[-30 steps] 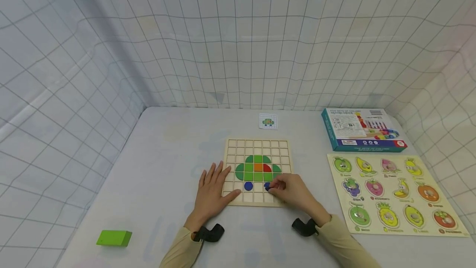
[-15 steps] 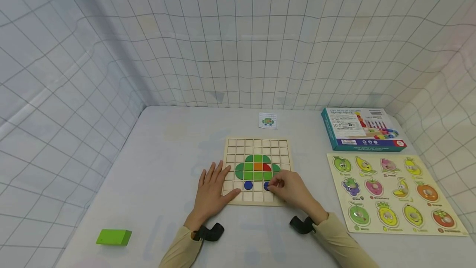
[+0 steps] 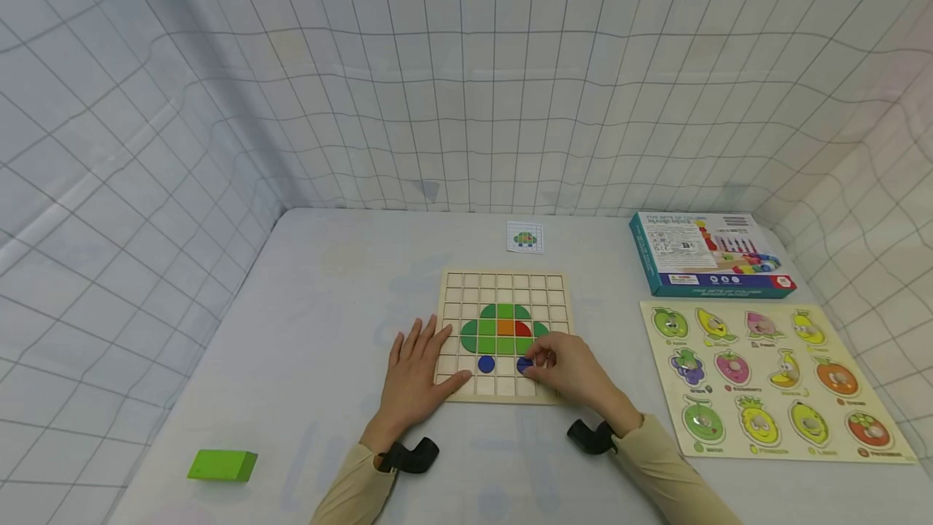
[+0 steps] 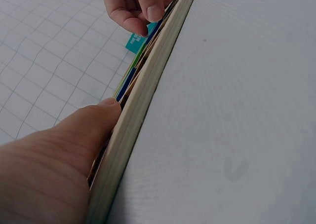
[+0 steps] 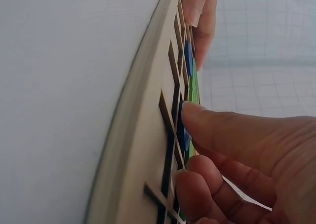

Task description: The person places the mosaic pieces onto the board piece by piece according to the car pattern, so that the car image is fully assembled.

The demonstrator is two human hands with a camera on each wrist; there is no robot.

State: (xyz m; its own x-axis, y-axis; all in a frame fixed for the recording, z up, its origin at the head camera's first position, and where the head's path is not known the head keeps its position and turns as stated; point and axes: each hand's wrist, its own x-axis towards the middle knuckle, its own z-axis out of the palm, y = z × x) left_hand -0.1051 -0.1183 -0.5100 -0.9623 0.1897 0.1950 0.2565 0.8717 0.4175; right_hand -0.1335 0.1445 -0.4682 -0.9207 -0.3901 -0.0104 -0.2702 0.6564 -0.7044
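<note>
- Head view: I see the right hand (image 3: 572, 371) pinching a blue round piece (image 3: 524, 364) on the grid board (image 3: 503, 391).
- Left hand (image 3: 417, 375), fingers straight, presses flat on the board's left edge.

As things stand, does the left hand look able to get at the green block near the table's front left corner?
Probably yes. The left hand rests flat on the grid board's left edge, holding nothing, and bare table lies between it and the green block. It would have to leave the board.
</note>
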